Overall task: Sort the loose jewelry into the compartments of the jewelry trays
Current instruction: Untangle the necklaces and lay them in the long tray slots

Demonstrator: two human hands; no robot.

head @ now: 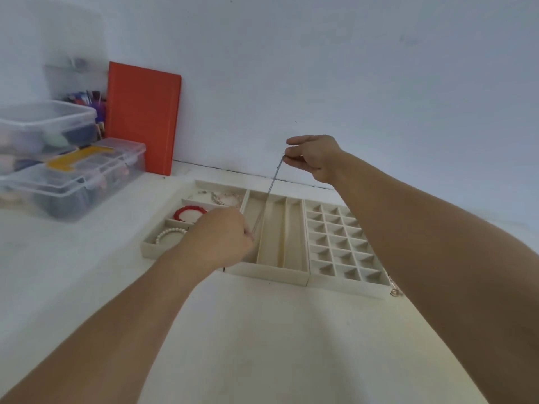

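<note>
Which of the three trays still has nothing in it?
The right-hand cream tray with the grid of small square cells; the left tray holds bracelets, the middle tray is receiving the thin chain.

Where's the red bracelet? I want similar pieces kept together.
The red bracelet lies in the left tray, in the compartment behind the pearl bracelet, beside the left hand.

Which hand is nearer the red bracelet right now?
Left. The left hand sits just right of the red bracelet; the right hand is raised farther right, pinching the chain.

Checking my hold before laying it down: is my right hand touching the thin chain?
Touching. The head view shows the right hand pinching the top end of the thin chain, which runs taut from its fingertips.
</note>
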